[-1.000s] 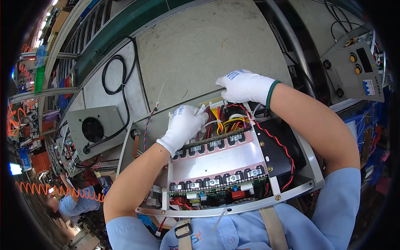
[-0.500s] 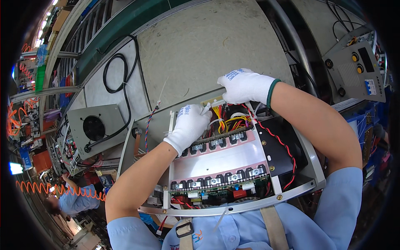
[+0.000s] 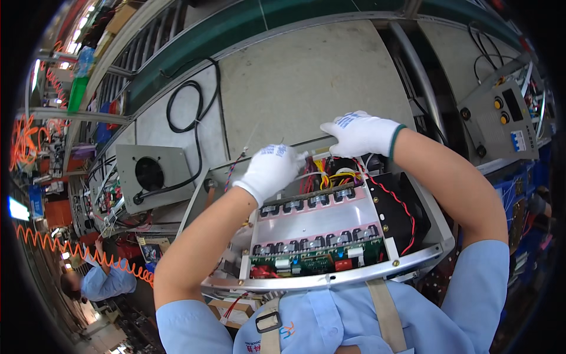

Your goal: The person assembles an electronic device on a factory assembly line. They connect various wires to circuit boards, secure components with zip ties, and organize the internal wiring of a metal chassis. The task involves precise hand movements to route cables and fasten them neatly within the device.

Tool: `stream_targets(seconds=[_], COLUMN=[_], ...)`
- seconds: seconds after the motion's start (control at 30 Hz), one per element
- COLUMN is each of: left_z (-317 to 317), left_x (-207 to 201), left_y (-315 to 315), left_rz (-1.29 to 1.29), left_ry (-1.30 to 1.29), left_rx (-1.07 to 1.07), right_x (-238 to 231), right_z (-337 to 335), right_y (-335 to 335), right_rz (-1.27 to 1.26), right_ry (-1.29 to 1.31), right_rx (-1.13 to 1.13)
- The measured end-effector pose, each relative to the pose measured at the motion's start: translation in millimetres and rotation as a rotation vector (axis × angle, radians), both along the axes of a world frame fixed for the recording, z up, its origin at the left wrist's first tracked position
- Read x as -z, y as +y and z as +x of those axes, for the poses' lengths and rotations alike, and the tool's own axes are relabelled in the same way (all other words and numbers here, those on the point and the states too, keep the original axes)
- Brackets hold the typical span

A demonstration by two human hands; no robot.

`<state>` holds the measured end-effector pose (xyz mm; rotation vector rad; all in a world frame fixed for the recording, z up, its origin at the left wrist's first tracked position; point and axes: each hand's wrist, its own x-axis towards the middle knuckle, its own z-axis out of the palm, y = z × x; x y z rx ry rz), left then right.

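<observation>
An open metal chassis point(image 3: 348, 282) packed with electronics is right in front of me. My left hand point(image 3: 272, 171), in a white knit glove, reaches over its far left part. Its fingers are pinched together beside a small white piece; what they hold is too small to name. At the far wall my right hand point(image 3: 364, 137), gloved too, has its fingers curled down, their tips partly hidden. Between and below the hands run yellow wires point(image 3: 323, 171). Nearer me are a bare metal plate point(image 3: 306, 224) with rows of black components and a green circuit board point(image 3: 312, 264).
A twisted red and black wire point(image 3: 401, 206) runs along the chassis's right side. Left of it stands a grey panel with a round fan point(image 3: 150, 173) and a black cable point(image 3: 199, 144). A control unit point(image 3: 501, 118) is at far right. A co-worker point(image 3: 109, 280) is at lower left.
The view has shifted, so the bench and chassis sit differently in it. Both hands stay at the chassis's far edge, with a slightly wider gap between their fingertips.
</observation>
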<state>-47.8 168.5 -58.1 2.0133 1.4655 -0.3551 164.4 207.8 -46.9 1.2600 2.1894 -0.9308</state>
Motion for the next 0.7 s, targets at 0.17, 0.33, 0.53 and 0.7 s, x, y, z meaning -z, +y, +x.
stream_targets(seconds=[0.17,0.33,0.53,0.7], left_z=[-51.7,-118.6,-211.3,-247.9], left_x=[-103.1,-190.5,-196.0,-140.6], left_y=[6.8,-44.2,-128.1,-208.1], left_rz=[0.549,0.732,0.805,0.877], left_ry=[-0.027,-0.144,-0.450,-0.817], left_rx=[-0.035,-0.331,-0.770,-1.194], right_x=[-100.0,-171.2,-130.8,-118.0], right_z=[26.2,25.9,18.9,9.8], right_y=[-38.1,-136.3,-166.2,-112.1], right_rz=[0.086,0.498,0.675,0.735], right_ry=[0.486,0.615,0.405,0.559], right_rx=[-0.009,-0.220,-0.212,-0.189])
